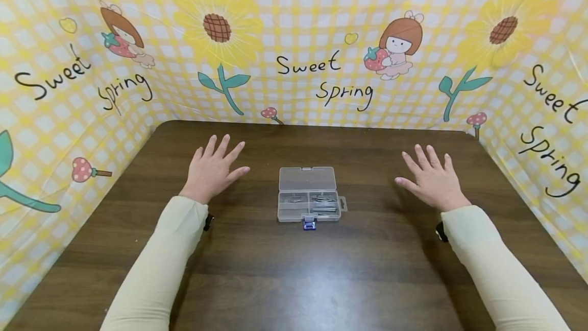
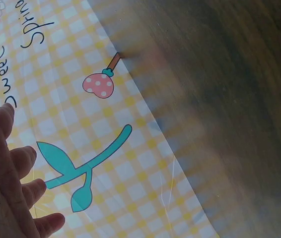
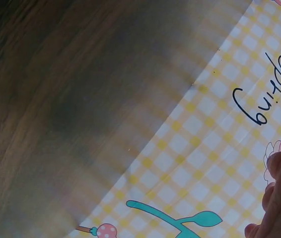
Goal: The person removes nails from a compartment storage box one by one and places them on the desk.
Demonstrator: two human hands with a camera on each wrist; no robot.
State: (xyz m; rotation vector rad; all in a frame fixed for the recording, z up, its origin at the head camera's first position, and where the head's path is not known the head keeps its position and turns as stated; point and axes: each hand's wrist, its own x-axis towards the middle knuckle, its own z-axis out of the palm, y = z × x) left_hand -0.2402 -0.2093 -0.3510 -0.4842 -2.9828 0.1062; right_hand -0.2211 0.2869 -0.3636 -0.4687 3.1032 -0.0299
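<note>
A clear plastic case (image 1: 292, 213) stands in the middle of the table with its lid (image 1: 307, 179) raised toward the back. Several thin metal pieces (image 1: 323, 209) lie in its right-hand compartments, and a few small ones (image 1: 294, 199) in the back left one. At its front edge hangs a blue latch (image 1: 310, 225). To the left of the case is my left hand (image 1: 212, 171), fingers spread and holding nothing. My right hand (image 1: 432, 180), also spread and without anything in it, is on the other side. Neither hand touches the case.
The dark wooden table (image 1: 275, 280) is bordered at the back and both sides by a yellow checked cloth (image 1: 294, 19) with printed flowers and lettering. A hanging tab (image 1: 343, 204) sticks out from the case's right side.
</note>
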